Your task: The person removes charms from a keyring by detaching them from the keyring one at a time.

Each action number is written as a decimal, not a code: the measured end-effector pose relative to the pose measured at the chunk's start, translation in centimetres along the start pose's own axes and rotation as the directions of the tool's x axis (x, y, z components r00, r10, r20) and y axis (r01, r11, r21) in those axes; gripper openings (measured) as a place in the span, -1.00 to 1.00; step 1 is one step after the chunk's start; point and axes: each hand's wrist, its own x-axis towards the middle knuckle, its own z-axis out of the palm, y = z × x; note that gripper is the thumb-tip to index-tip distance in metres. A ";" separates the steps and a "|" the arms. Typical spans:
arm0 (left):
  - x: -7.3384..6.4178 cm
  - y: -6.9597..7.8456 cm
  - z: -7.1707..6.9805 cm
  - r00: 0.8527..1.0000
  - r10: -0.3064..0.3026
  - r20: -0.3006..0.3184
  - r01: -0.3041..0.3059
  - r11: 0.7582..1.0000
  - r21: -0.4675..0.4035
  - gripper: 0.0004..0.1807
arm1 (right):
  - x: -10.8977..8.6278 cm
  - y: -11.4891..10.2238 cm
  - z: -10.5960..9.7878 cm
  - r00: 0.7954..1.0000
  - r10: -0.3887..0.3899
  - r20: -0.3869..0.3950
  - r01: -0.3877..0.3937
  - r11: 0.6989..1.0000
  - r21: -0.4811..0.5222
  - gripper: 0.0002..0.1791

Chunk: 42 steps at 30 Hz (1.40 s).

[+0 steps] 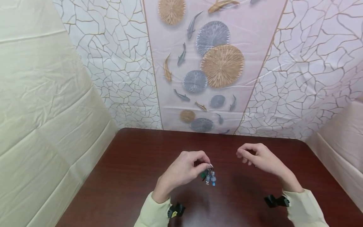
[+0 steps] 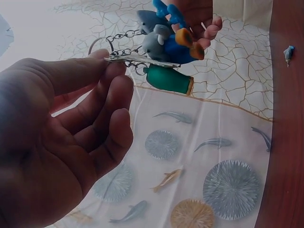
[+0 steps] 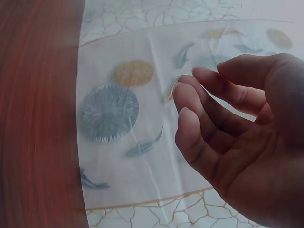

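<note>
My left hand [image 1: 185, 167] pinches a metal ring at the top of a bunch of keychains [image 1: 210, 177], between thumb and forefinger. Small figures hang from short chains in the left wrist view: a grey shark-like head [image 2: 153, 21], a grey-headed figure in blue [image 2: 175, 47] with orange feet, and a green piece [image 2: 166, 80]. A flat metal piece [image 2: 147, 61] lies among them. My right hand [image 1: 259, 157] hovers over the table to the right, fingers loosely bent, holding nothing; its thumb [image 3: 247, 71] and fingertips stand apart in the right wrist view.
Beneath both hands spreads a dark red-brown table [image 1: 127, 176]. A small blue-grey thing [image 2: 288, 53] shows against the wood in the left wrist view. Behind the table hangs a patterned cloth [image 1: 195, 104]; cream cloth walls [image 1: 56, 126] stand at the sides.
</note>
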 end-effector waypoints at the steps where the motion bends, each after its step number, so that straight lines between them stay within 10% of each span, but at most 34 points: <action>1: 0.0 0.0 -0.1 1.000 -0.001 0.001 0.001 1.000 0.004 -0.90 | 0.1 -0.2 0.1 1.000 -0.009 -0.001 0.009 1.000 0.009 -0.84; 23: 0.0 -0.2 -0.5 0.997 0.010 -0.070 -0.009 1.000 0.006 -0.94 | -0.7 -5.8 3.3 0.983 -0.184 -0.006 0.183 0.969 0.165 -0.91; 31: 0.0 -0.1 -0.5 0.996 0.011 -0.084 -0.014 0.999 -0.034 -0.93 | -1.4 -8.0 4.3 0.944 -0.328 -0.042 0.330 0.941 0.077 -0.82; 42: 0.0 -0.1 -0.4 0.996 -0.003 -0.092 -0.001 0.999 -0.048 -0.96 | -1.5 -8.5 5.7 0.936 -0.342 -0.090 0.347 0.937 0.050 -0.81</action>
